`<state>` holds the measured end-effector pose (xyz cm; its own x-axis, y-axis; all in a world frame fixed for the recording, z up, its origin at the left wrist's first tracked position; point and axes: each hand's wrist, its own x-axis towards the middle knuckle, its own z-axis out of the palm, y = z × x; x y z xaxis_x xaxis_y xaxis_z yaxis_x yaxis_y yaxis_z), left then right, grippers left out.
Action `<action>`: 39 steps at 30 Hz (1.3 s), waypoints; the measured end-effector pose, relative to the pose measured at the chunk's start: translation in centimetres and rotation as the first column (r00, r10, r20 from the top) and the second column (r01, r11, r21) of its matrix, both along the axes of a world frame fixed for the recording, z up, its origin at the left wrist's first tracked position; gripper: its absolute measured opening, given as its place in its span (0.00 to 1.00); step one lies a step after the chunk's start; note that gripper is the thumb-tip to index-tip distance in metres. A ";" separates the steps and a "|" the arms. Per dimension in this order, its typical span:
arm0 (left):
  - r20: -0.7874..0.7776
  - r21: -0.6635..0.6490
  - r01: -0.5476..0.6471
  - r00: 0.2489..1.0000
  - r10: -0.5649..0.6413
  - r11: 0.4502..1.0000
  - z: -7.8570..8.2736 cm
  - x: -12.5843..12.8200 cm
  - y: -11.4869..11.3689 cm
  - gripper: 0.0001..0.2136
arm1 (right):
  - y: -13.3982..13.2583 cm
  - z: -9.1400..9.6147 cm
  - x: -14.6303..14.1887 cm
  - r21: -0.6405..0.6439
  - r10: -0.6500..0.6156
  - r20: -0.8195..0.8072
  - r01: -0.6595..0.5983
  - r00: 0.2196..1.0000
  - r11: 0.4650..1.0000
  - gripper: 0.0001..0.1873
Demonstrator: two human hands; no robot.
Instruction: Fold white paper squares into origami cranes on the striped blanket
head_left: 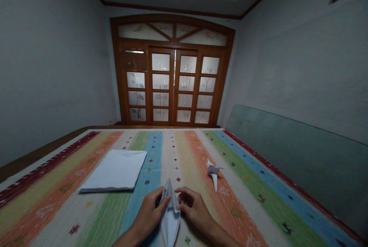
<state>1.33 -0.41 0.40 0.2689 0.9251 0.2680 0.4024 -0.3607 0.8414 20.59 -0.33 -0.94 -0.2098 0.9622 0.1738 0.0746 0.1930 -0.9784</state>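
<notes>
A slim, pointed piece of folded white paper (pixel 170 216) rests between a person's two bare hands at the near edge of a striped woven mat (pixel 54 216), its tip angled away from the camera. The left hand (pixel 148 214) pinches the paper's left side, with its fingers closed over the folds. The right hand (pixel 195 208) is curved rather than spread, its fingertips (pixel 179 206) against the paper's right edge; whether it grips or only steadies the paper cannot be told from this view.

Work like this appears to go best with both hands bearing evenly on the layers, the edges lined up at the point, and each crease pressed firmly against the mat rather than formed in mid-air.

Ahead and to the right, well apart from the hands, a white origami crane (pixel 214 172) sits on the mat. To the left lies a flat square of white paper (pixel 115 170), either a single folded sheet or a thin stack. The count: two hands, one piece in hand, one crane, one square. Beyond the mat stand a pair of glazed wooden doors (pixel 172 86), and a green-tinted glass pane (pixel 287 162) leans against the right wall.
</notes>
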 end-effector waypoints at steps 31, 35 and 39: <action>0.087 0.002 0.017 0.996 -0.017 1.000 0.6 0.1 -0.5 0.21 | -1.9 -0.9 0.1 0.375 -0.076 0.364 -0.071 0.928 0.924 0.39; 0.098 -0.006 0.027 0.995 -0.026 1.000 0.6 0.0 -0.5 0.21 | -1.8 -0.7 0.2 0.334 -0.071 0.347 -0.053 0.935 0.941 0.33; 0.087 -0.013 0.035 0.996 -0.034 0.999 0.6 0.1 -0.6 0.24 | -1.6 -0.5 0.0 0.288 -0.083 0.291 -0.004 0.953 0.958 0.23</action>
